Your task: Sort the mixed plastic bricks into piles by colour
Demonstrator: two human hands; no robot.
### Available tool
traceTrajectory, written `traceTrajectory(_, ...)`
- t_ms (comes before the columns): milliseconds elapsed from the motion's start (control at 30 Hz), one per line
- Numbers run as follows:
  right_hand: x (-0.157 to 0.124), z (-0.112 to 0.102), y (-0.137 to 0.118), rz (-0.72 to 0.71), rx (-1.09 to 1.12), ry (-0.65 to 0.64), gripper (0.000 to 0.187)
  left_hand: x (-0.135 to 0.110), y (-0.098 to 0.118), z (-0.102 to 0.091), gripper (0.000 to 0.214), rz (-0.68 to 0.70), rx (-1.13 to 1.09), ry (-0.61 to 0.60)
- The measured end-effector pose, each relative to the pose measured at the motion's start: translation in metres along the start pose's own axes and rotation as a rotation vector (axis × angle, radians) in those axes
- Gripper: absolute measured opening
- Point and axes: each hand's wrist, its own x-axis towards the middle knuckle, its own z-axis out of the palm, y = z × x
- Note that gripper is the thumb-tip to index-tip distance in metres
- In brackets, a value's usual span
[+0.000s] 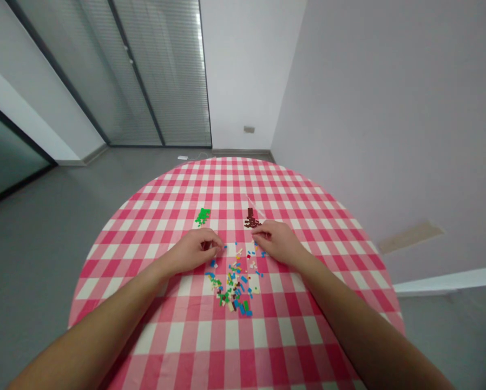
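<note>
My left hand (197, 250) rests at the left edge of a scatter of small mixed toy bricks (237, 290), its fingers curled and their tips close together. Whatever they may pinch is too small to make out. My right hand (281, 244) is just in front of a pile of brown bricks (251, 221), thumb and fingers bent together at the tips. I cannot see what, if anything, lies between them. Beyond my left hand is a pile of green bricks (203, 216). The mixed bricks are blue, green, yellow, white, brown and red.
A red-and-white checked cloth (178, 352) covers the round table. A thin clear strip (255, 206) lies near the brown pile. Behind the table are a wall with an outlet (249, 129) and glass panels with blinds (170, 70). A white object (182, 157) is on the floor.
</note>
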Motion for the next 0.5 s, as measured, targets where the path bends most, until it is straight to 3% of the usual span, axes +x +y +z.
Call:
traceTrajectory(133, -0.012, 0.001, -0.028, -0.221, 0.14, -0.315, 0.016, -0.003, -0.001, -0.002, 0.013, -0.006, -0.05, -0.127)
traceTrajectory(200, -0.018, 0.005, -0.036, -0.282, 0.136, -0.414, 0.015, -0.004, -0.002, -0.003, 0.013, -0.026, -0.074, -0.17)
traceTrajectory(500, -0.026, 0.013, -0.048, -0.278, 0.066, -0.483, 0.01, -0.002, -0.003, -0.002, 0.015, -0.028, -0.097, -0.265)
